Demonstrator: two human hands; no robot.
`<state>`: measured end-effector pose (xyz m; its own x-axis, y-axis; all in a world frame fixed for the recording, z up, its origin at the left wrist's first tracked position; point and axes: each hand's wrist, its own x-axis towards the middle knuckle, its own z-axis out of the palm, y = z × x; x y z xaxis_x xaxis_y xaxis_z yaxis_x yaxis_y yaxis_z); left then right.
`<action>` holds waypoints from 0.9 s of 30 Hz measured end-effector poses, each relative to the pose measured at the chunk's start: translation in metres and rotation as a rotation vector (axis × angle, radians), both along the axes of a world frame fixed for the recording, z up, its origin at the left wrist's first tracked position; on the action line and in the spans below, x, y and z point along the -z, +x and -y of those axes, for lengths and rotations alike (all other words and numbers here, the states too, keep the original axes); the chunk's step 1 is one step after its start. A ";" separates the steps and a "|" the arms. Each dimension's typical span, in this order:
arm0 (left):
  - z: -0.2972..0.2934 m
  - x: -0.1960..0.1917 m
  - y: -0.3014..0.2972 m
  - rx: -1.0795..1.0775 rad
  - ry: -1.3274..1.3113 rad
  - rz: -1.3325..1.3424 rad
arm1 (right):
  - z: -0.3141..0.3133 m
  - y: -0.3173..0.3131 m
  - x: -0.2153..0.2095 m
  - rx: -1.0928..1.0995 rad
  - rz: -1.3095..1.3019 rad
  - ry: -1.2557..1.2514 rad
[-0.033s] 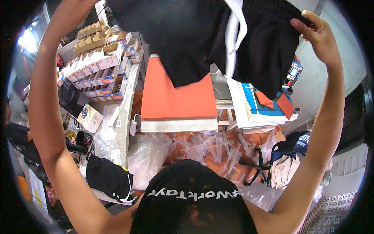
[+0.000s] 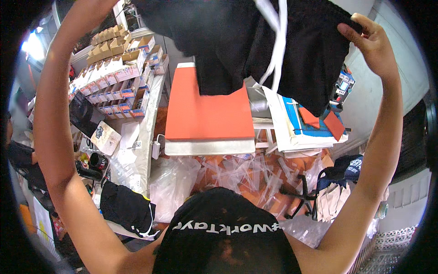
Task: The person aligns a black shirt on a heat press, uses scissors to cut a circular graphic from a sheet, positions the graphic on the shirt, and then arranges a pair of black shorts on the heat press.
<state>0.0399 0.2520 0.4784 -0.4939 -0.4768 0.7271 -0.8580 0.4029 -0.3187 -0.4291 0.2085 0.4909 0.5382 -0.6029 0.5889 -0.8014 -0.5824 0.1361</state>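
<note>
A pair of black shorts [image 2: 228,45] hangs stretched out in front of me, its top running past the upper edge of the picture. Its long white drawstring [image 2: 281,45] dangles down the middle. My right hand [image 2: 376,43] pinches the waistband at its right end between thumb and fingers. My left hand [image 2: 93,7] is raised by the upper left edge, its fingers cut off from sight, so its grip does not show. Below the shorts lies an orange flat board or pad [image 2: 207,116] on a white base [image 2: 210,147], partly covered by the left leg.
On the left table [image 2: 157,98] stand stacked small boxes [image 2: 114,68], a dark mug [image 2: 98,160] and another black garment [image 2: 125,208]. Papers with a blue sheet [image 2: 296,121] lie right of the orange pad. Clear plastic scraps [image 2: 242,176] litter the floor; a chair base [image 2: 303,196] stands right.
The shorts have swung slightly; the left leg's hem hangs more level and a little higher. The drawstring's ends have swayed apart. The right hand has barely shifted.
</note>
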 end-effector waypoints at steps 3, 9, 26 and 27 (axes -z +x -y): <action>0.028 -0.006 -0.012 -0.035 0.005 0.131 | -0.046 0.025 0.021 -0.203 -0.057 0.173; 0.019 0.004 -0.042 -0.036 -0.059 0.182 | -0.072 0.142 0.023 -0.637 -0.006 -0.013; -0.044 0.159 -0.012 0.515 1.240 -0.966 | -0.025 0.132 0.086 -0.445 0.355 0.342; -0.050 0.152 -0.006 0.457 1.239 -0.926 | -0.033 0.127 0.084 -0.428 0.368 0.443</action>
